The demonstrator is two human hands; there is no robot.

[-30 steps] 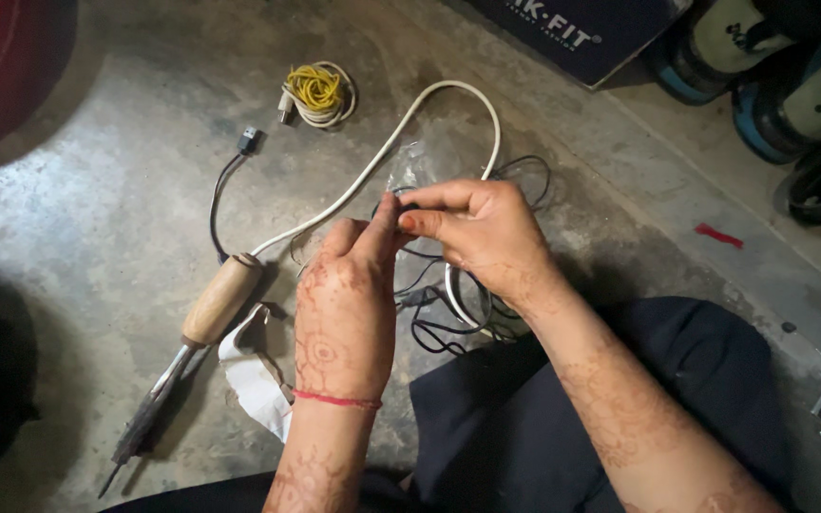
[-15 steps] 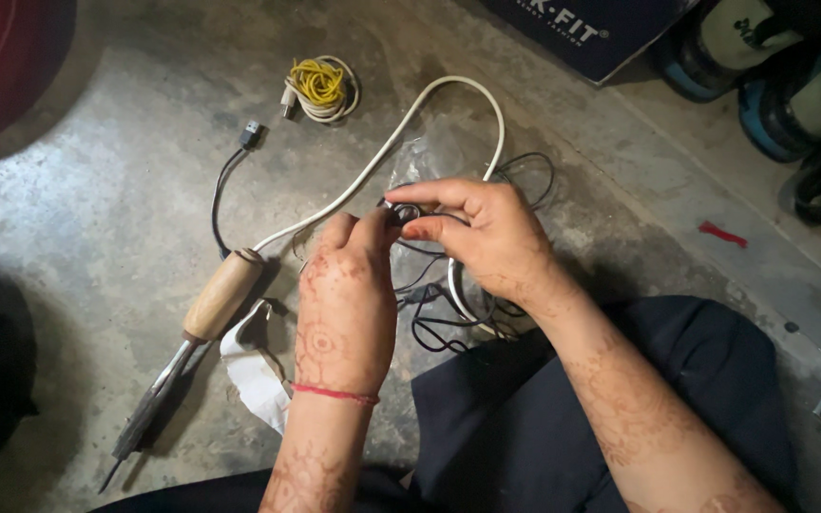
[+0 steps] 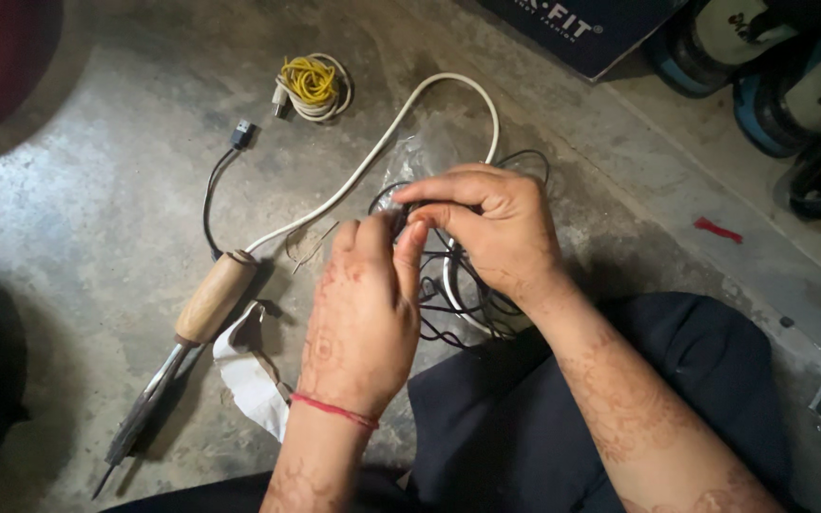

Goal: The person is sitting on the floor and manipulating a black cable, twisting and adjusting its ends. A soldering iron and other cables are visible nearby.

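My left hand (image 3: 361, 309) and my right hand (image 3: 486, 228) meet above a tangle of thin black wires (image 3: 453, 285), and both pinch a small dark part between their fingertips at the middle. The part itself is mostly hidden by the fingers. A thin black wire runs down from it into the tangle. A soldering iron with a wooden handle (image 3: 211, 299) lies on the concrete floor to the left, its metal tip pointing toward the lower left. Its white cord (image 3: 382, 152) loops away behind my hands.
A coil of yellow and white wire (image 3: 313, 85) lies at the far side. A black cable with a small plug (image 3: 238, 135) curves near the iron. White cloth (image 3: 244, 375) sits under the iron. A dark box (image 3: 582, 33) and containers (image 3: 781, 66) stand at the upper right.
My fingertips have shifted slightly on the small part, and the view has moved a little. The iron and the wires on the floor stay where they were.
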